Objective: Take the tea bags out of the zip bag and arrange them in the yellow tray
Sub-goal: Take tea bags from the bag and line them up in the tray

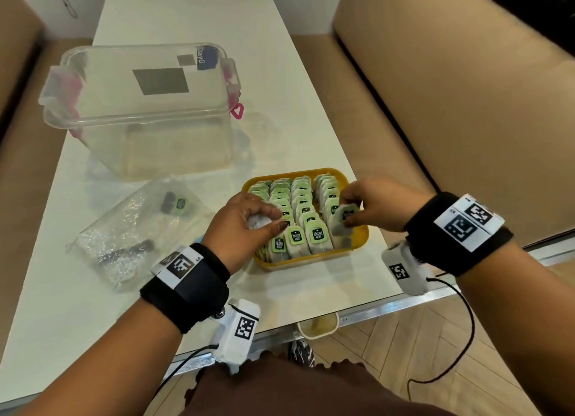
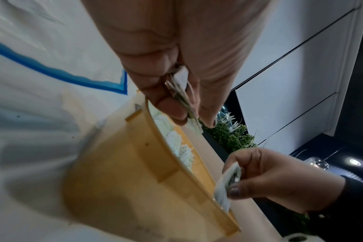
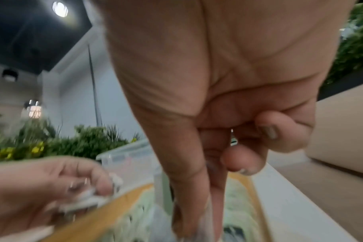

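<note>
White worktop (image 1: 174, 17) carries a nearly full yellow tray (image 1: 357, 244). Left hand (image 1: 239, 225) and right hand (image 1: 379, 207) each pinch tea bags (image 1: 342, 221); cramming these in risks toppling packed rows. Zip bag (image 1: 130, 228) lies left.

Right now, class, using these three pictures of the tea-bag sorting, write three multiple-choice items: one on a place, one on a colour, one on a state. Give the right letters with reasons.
1. The zip bag lies where, seen from the head camera?
A. left of the tray
B. inside the tray
C. on the floor

2. The tray is
A. blue
B. yellow
C. red

3. The right hand
A. lies flat
B. pinches a tea bag
C. grips the clear box

Answers: 1 A, it lies on the table beside the tray; 2 B, its rim shows yellow; 3 B, fingers curl round the bag above the tray.
</note>
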Demonstrator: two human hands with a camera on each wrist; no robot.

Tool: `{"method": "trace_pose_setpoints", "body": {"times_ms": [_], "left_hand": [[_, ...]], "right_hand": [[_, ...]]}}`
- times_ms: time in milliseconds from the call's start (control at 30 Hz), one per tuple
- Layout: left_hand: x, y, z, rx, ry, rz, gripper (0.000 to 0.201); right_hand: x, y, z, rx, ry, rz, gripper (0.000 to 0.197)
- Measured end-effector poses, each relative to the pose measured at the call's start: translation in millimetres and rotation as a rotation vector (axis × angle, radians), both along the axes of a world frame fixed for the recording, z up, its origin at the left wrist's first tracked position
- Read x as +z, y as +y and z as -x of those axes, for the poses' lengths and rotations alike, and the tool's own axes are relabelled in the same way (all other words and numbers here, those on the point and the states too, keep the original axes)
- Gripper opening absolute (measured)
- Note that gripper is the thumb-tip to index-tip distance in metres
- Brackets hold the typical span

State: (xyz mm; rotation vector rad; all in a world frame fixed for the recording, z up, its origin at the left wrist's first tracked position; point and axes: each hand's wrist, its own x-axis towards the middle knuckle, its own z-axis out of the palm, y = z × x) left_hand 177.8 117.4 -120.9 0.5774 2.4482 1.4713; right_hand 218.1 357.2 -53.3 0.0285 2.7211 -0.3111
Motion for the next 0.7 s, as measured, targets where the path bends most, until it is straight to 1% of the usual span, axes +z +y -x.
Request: {"method": "trace_pose_setpoints", "body": {"times_ms": [67,167,333,400,467,500,567,600,700], "left_hand": [[-1,0,0,0.010,-0.011,-0.003,0.015],[-1,1,0,0.020,-0.017,-0.005,0.013],[-4,0,0,0.026,-0.018,0.008,0.013],[-4,-1,1,0.030,-0.023,0.016,0.014],[-4,-1,1,0.030,-0.016,0.032,0.013],[-4,-1,2,0.029,-0.012,0.039,0.012],[-5,-1,3,0.031,-0.011,0.042,0.011],[-4,-1,3,0.031,-0.016,0.038,0.011],[-3,-1,3,0.028,-0.035,0.016,0.016]], "right_hand": [[-8,1,-3,0.043,-0.057,-0.079,0.016],[-18,-4,-5,0.111,-0.091,-0.162,0.016],[-30,-4,-5,0.173,-0.109,-0.231,0.029],[-31,-5,-5,0.192,-0.112,-0.274,0.024],[-31,-7,-4,0.205,-0.109,-0.315,0.011],[-30,-8,-4,0.204,-0.104,-0.335,0.007],[-31,-10,-3,0.194,-0.097,-0.376,0.016],[-33,-11,-2,0.183,-0.095,-0.396,0.016],[-32,-13,-1,0.159,-0.084,-0.393,0.004]]}}
